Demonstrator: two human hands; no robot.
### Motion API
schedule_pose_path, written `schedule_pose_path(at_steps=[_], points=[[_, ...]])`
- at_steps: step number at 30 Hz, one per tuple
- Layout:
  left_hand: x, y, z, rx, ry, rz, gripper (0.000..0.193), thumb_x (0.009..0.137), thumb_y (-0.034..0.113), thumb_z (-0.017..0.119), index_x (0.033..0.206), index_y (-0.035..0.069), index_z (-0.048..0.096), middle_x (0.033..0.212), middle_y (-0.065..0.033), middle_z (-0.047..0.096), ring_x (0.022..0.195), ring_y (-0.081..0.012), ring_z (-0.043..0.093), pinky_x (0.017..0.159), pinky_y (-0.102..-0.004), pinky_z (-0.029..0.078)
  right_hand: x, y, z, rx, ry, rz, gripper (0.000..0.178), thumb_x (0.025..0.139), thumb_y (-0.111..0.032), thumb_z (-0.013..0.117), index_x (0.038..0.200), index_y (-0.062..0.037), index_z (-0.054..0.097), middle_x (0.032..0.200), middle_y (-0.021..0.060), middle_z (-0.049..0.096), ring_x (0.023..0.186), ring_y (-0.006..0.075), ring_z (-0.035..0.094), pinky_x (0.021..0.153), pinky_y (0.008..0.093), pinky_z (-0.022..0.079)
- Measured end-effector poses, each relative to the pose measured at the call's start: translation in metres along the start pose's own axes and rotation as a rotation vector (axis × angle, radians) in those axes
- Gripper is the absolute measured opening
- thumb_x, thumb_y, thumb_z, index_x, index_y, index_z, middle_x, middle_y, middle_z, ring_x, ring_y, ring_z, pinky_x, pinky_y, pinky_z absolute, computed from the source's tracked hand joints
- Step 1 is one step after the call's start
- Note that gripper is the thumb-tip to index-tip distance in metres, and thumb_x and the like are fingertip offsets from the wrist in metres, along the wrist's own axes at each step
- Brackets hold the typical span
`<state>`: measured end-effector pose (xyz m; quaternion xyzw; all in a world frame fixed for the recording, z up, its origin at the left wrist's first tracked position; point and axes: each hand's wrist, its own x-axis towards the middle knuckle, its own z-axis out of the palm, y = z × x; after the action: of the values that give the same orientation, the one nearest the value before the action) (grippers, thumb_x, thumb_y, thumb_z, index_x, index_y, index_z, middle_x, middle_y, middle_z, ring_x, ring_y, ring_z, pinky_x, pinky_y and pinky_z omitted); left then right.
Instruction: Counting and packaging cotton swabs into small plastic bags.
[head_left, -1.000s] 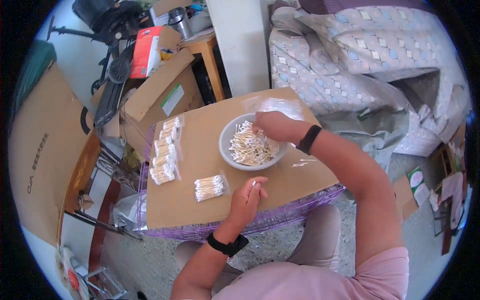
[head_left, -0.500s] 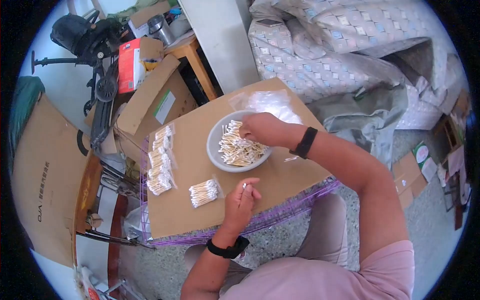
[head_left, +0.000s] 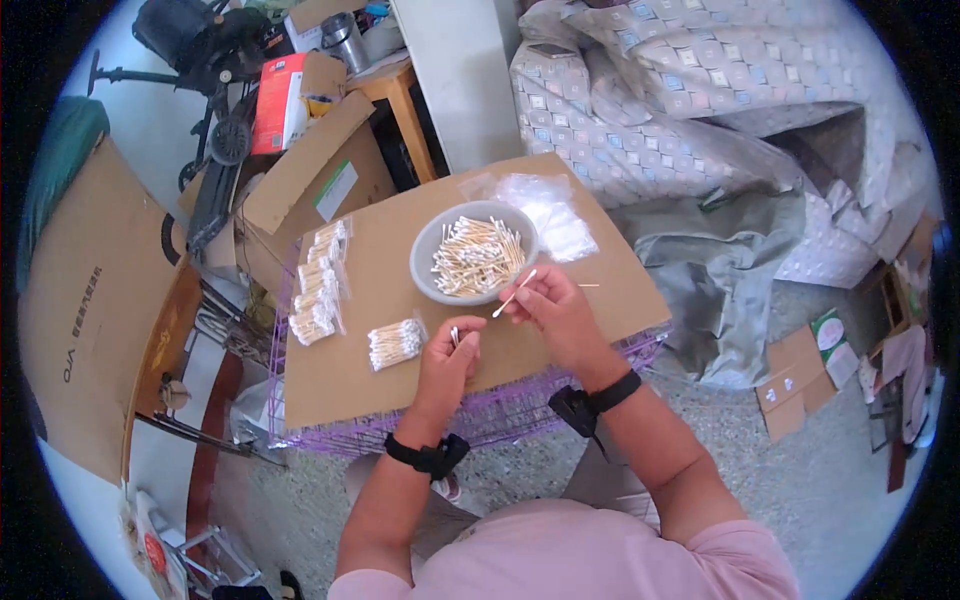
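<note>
My right hand (head_left: 556, 312) pinches a cotton swab (head_left: 514, 294) with white tips, just off the near right rim of a grey bowl (head_left: 419, 275). Loose cotton swabs (head_left: 478, 255) with wooden sticks are heaped in that bowl. My left hand (head_left: 449, 360) is closed, and a white swab tip shows between its thumb and fingers; how many swabs it holds is hidden. Beside it, on the left, lies a clear bag packed with cotton swabs (head_left: 395, 344). Several more filled bags (head_left: 319, 285) overlap in a row along the left side of the cardboard tabletop (head_left: 380, 235).
Flat clear plastic bags (head_left: 545, 215) lie behind the bowl on the right. One stray swab (head_left: 588, 286) rests right of my right hand. Purple wire mesh (head_left: 350, 440) edges the table's front. Cardboard boxes (head_left: 310, 165) stand at left, and a patterned cover (head_left: 670, 120) drapes behind.
My right hand has come out of the bowl toward me and now holds a swab beside my left hand. The left hand has moved slightly left and up. The whole view has shifted.
</note>
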<state>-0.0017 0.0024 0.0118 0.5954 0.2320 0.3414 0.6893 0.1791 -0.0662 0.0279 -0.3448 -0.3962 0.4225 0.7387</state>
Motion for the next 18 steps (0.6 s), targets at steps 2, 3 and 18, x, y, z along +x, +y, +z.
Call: schedule_pose_path(at_steps=[2,3,18], points=[[-0.003,0.006,0.005,0.055,0.010,-0.059,0.017,0.094,0.013,0.059,0.109,0.006,0.062,0.070,0.0076,0.049,0.054,-0.0003,0.038,0.046,-0.0174,0.029,-0.013,0.007,-0.001,0.039,0.033,0.043,0.010,0.095,-0.012,0.057,0.102,-0.0057,0.054,0.101,0.0103,0.068,0.087,0.0123,0.064,0.075,0.0252,0.052],[-0.003,0.004,0.006,0.047,0.017,-0.062,0.017,0.094,0.013,0.059,0.109,0.006,0.062,0.070,0.0076,0.049,0.054,-0.0003,0.038,0.046,-0.0174,0.029,-0.018,0.008,-0.001,0.050,0.019,0.054,0.010,0.095,-0.012,0.058,0.102,-0.0056,0.054,0.102,0.0105,0.067,0.089,0.0124,0.064,0.077,0.0253,0.052],[-0.012,-0.009,0.004,-0.005,0.081,0.033,0.011,0.093,0.015,0.064,0.097,0.005,0.066,0.072,0.0074,0.056,0.055,0.0016,0.039,0.046,-0.0165,0.028,-0.038,0.025,0.000,-0.172,-0.024,0.033,0.009,0.092,-0.010,0.063,0.098,-0.0048,0.059,0.092,0.0001,0.064,0.085,0.0059,0.058,0.075,0.0212,0.047]])
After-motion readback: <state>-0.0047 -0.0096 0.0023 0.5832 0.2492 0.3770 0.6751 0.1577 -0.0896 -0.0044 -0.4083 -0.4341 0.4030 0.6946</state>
